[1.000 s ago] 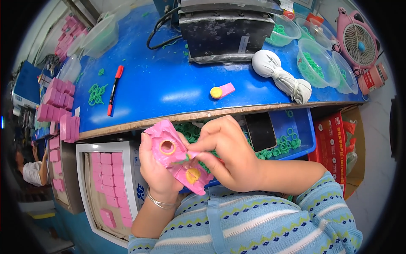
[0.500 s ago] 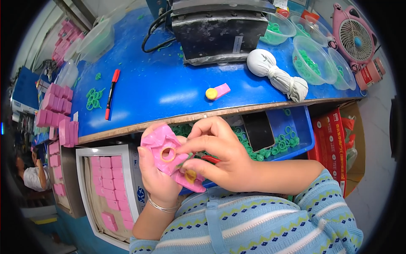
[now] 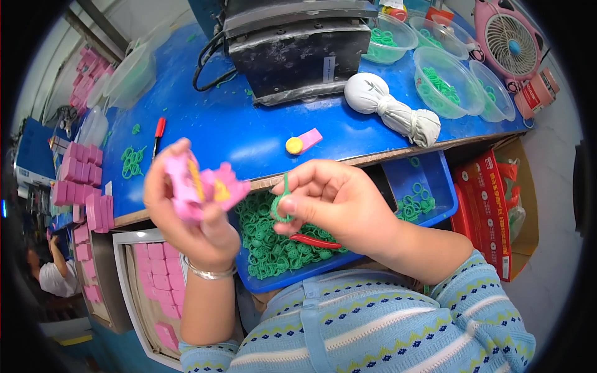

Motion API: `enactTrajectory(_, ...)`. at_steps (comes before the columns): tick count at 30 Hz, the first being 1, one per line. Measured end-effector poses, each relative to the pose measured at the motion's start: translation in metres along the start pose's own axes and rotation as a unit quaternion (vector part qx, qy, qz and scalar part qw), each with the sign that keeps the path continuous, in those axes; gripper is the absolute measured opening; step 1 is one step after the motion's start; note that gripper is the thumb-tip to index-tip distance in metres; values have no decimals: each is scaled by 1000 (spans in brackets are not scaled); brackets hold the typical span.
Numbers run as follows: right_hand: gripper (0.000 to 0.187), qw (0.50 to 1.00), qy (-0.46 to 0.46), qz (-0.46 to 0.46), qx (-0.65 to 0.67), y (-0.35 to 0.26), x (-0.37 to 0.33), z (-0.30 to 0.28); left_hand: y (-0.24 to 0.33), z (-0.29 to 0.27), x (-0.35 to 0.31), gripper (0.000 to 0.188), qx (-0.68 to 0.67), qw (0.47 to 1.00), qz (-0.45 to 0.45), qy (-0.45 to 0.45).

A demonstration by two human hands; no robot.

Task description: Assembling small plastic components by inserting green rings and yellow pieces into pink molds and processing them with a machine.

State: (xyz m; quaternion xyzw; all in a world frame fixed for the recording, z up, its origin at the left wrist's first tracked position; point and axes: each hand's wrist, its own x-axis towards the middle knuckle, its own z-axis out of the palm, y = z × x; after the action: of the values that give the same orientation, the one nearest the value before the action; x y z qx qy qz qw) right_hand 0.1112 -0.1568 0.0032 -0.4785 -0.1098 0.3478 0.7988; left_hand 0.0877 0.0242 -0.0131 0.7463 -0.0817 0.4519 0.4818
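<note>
1. The left hand (image 3: 199,235), left of the frame's centre, grasps a pink piece (image 3: 185,194) between thumb and fingers; the piece is blurred, with yellow parts showing and a ragged flap spreading to the right.
2. The right hand (image 3: 339,202), at the middle of the frame, pinches a green ring (image 3: 283,219) between thumb and fingers, its thin tail pointing up. The two hands are apart, and the ring does not touch the pink piece.
3. Below the right hand, a blue tray (image 3: 395,169) holds a heap of green rings (image 3: 267,245); a red-handled tool (image 3: 316,241) lies over them, and a dark slab (image 3: 387,189) is partly hidden behind the hand.
4. Above, on the blue counter (image 3: 239,140), lies a pink block with a yellow disc (image 3: 303,142); a white cloth bundle (image 3: 393,110) rests farther right.
5. A black machine (image 3: 298,62) stands at the top centre. At upper right are clear bowls (image 3: 466,107) with green pieces and a pink fan (image 3: 512,53).
6. At left, a red-capped pen (image 3: 160,129) is partly covered by the left hand; stacked pink blocks (image 3: 79,163) stand at the counter's edge.
</note>
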Motion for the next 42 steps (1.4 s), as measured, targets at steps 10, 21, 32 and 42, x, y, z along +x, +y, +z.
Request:
enactTrajectory(10, 15, 989, 32, -145, 20, 13, 2, -9, 3, 3, -3, 55, 97, 988, 54, -110)
enactTrajectory(21, 15, 762, 65, -429, -480, 18, 2, -11, 41, 4, -35, 25, -2, 984, -129, -120)
enactTrajectory(32, 13, 757, 82, -352, -544, 9, 0, -11, 52, -3, -40, 29, -55, 965, -212, -145)
enactTrajectory(42, 20, 972, -71, -132, -180, 11, -5, -6, 50, -9, -46, 45, -214, 907, -331, -148)
